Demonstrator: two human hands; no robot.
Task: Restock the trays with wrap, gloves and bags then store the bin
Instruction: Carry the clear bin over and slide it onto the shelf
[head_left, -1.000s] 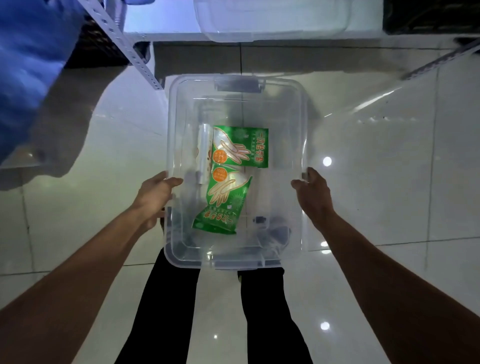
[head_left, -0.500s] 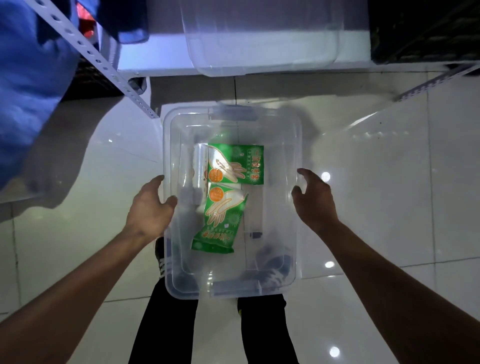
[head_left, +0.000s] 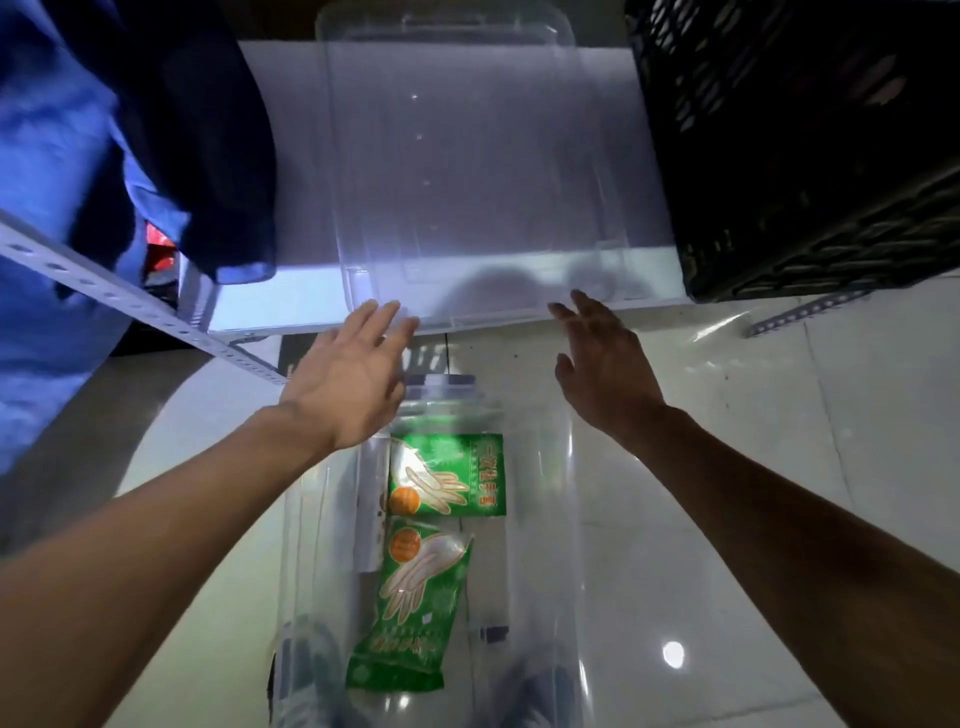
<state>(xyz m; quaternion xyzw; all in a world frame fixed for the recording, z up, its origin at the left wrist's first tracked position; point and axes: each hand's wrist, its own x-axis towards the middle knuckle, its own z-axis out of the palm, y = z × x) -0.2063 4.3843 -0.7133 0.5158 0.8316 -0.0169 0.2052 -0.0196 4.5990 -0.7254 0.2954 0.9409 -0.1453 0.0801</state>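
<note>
A clear plastic bin (head_left: 540, 519) stands on the floor below me. It holds two green glove packets, one flat (head_left: 449, 475) and one tilted (head_left: 415, 603), beside a roll of wrap (head_left: 371, 499). A clear lid or tray (head_left: 467, 171) lies on the white shelf (head_left: 280, 306) above. My left hand (head_left: 353, 374) is open, fingers at the front left corner of that clear piece. My right hand (head_left: 602, 358) is open, fingers spread near its front right edge. Neither hand holds anything.
A black lattice crate (head_left: 795, 145) sits on the shelf at the right. Blue and dark cloth (head_left: 156, 130) hangs at the left. A perforated metal shelf rail (head_left: 140, 306) crosses diagonally at left. Glossy tiled floor (head_left: 753, 467) surrounds the bin.
Both hands have let go of the bin's sides and risen to the clear piece on the shelf. The view has tilted up toward the shelf.
</note>
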